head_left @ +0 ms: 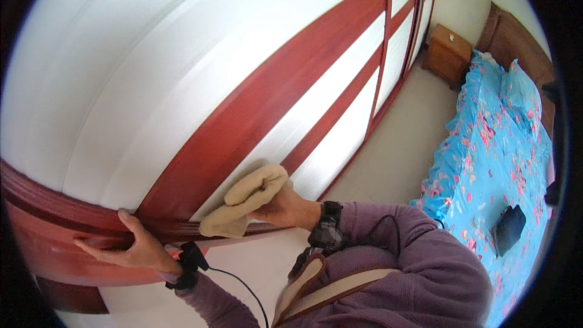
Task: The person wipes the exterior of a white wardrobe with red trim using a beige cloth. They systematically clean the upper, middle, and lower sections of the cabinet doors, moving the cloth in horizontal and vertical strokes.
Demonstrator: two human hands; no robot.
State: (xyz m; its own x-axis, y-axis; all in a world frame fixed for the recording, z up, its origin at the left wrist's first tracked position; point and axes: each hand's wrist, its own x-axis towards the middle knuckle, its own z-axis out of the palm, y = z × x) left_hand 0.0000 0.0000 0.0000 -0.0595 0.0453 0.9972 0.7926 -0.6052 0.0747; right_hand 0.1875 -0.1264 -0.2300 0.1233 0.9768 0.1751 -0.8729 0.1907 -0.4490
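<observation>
1. The right hand (pixel 286 209) had its fingers wrapped round a beige cloth (pixel 246 202), bunched and folded; the folds hid some of the fingertips from me.
2. The cloth was up against the wardrobe (pixel 261 94), low on the banded white-and-red face, its lower end over the red edge (pixel 45 203).
3. The left hand (pixel 146 248) held nothing; its fingers were spread wide, the thumb up at that edge, just to the left of the cloth.
4. Each wrist wore a black band, and from the left one a black cable (pixel 243 285) looped down in front of the person, below the cloth.
5. A cream strap (pixel 349 285) with brown trim crossed the purple top (pixel 419 261).
6. To the right, a strip of pale floor (pixel 388 133) ran between the wardrobe and the bed (pixel 480 158).
7. The bed had a frilled blue floral cover, a matching pillow (pixel 523 94) and a dark object (pixel 510 229) I couldn't make out.
8. At the far end, a wooden nightstand (pixel 448 54) stood beside the bed, close to the brown headboard (pixel 513 45).
</observation>
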